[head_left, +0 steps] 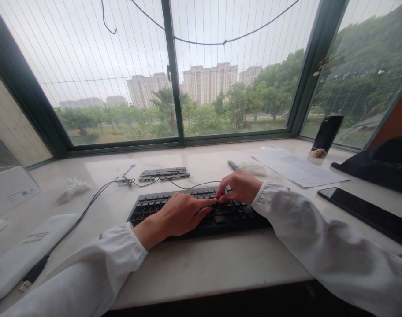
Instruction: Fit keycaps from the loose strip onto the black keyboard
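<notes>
A black keyboard [201, 229] lies on the white marble-like sill in front of me, and its left part shows open key sockets without caps. Over its middle, my left hand [179, 213] stretches its index finger to the right, with the thumb apart below it. That fingertip meets the fingertips of my right hand [239, 187], which are pinched together low over the keys. Whatever the pinch may hold is too small to make out. Behind the keyboard sit rows of loose black keycaps [164, 173].
A knotted cable [123, 180] runs left to a USB plug [25, 284] beside a white box [32, 251]. Crumpled plastic [73, 189] lies left. On the right are a paper sheet [296, 165], a phone [366, 213], a dark cylinder [327, 134] and dark cloth [379, 163]. Windows stand behind.
</notes>
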A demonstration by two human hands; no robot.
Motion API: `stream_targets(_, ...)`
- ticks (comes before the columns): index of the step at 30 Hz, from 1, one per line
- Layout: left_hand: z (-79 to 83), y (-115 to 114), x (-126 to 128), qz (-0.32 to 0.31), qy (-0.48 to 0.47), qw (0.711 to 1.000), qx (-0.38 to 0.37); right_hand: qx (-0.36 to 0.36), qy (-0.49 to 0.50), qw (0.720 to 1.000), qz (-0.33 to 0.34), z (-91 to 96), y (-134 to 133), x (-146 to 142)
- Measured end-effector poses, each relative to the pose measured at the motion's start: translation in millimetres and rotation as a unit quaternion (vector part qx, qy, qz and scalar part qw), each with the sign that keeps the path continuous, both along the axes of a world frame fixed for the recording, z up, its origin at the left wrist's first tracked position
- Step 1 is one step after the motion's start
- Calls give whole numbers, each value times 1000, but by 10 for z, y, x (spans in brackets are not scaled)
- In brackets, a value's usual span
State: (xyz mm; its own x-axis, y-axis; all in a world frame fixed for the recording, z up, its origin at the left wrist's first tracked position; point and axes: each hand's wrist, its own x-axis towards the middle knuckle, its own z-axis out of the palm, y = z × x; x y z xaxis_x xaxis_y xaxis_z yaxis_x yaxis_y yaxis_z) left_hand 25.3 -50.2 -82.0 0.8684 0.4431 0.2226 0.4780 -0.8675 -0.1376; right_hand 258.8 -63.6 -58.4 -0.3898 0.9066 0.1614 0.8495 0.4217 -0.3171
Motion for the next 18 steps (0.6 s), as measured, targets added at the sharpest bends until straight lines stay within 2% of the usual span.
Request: stream_targets(18, -8, -5, -4, -2, -8, 1000, -20, 17, -26, 1000, 2, 28, -7, 18)
